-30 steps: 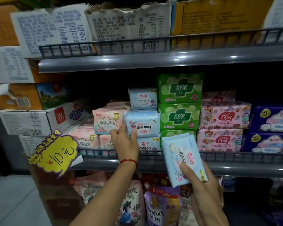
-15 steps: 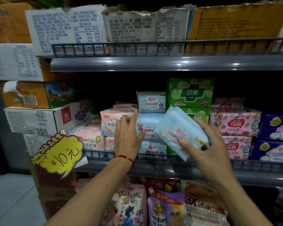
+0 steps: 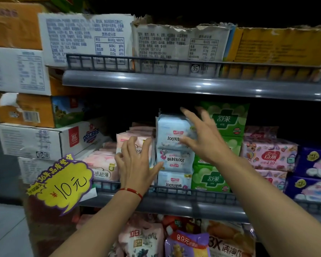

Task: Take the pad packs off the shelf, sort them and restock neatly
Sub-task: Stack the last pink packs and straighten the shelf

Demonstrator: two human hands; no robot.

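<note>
A stack of three light blue pad packs stands on the middle shelf (image 3: pixel 174 201). The top blue pack (image 3: pixel 170 130) lies under the spread fingers of my right hand (image 3: pixel 202 138), which presses its right side. My left hand (image 3: pixel 135 164) rests with straight fingers against the pink packs (image 3: pixel 132 140) and the left edge of the middle blue pack (image 3: pixel 176 160). The bottom blue pack (image 3: pixel 174 180) sits behind the shelf rail.
Green packs (image 3: pixel 228 117) are stacked right of the blue ones, then pink patterned packs (image 3: pixel 269 154) and purple packs (image 3: pixel 315 164). Cardboard boxes (image 3: pixel 44 140) stand at the left. A yellow price tag (image 3: pixel 63 182) hangs off the rail. Detergent bags (image 3: pixel 185 243) fill the shelf below.
My right hand carried the blue pack up from below the shelf and set it on top of the blue stack; its fingers have spread. My left hand stayed by the stack.
</note>
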